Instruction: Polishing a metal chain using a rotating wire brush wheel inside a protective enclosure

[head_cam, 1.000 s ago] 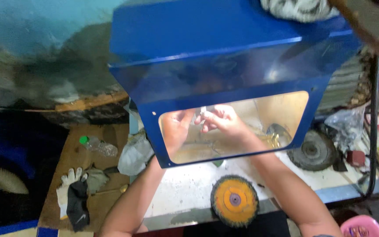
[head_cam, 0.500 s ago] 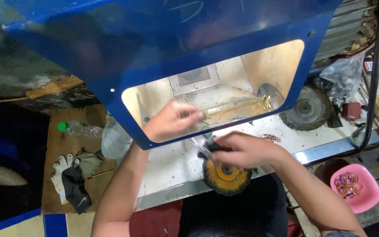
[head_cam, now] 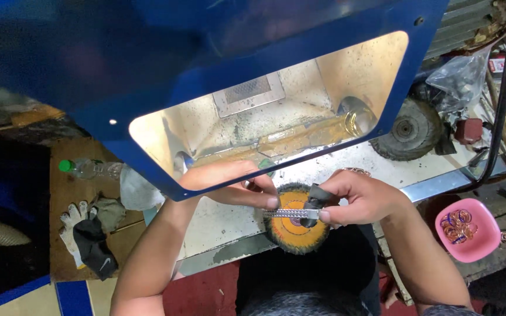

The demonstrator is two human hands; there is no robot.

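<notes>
My left hand (head_cam: 234,184) and my right hand (head_cam: 357,198) hold a thin silver metal strip (head_cam: 291,214) between them, level, just over a round orange buffing wheel (head_cam: 296,225). The left fingertips pinch the strip's left end. The right hand grips its right end together with a small dark piece of cloth (head_cam: 317,197). The wheel sits at the front edge of a white, stained workbench (head_cam: 224,219). A large blue hood with a clear window (head_cam: 265,111) hangs above the bench and partly hides my left hand.
A pink bowl (head_cam: 467,230) of gold-coloured rings stands at the right. A small black tyre (head_cam: 408,131) and plastic bags lie at the bench's far right. At the left, gloves (head_cam: 86,231) and a plastic bottle (head_cam: 86,169) rest on a wooden board.
Both hands came out from inside the blue hood and down toward me. They now hold the strip over the orange wheel. The camera view has tilted downward.
</notes>
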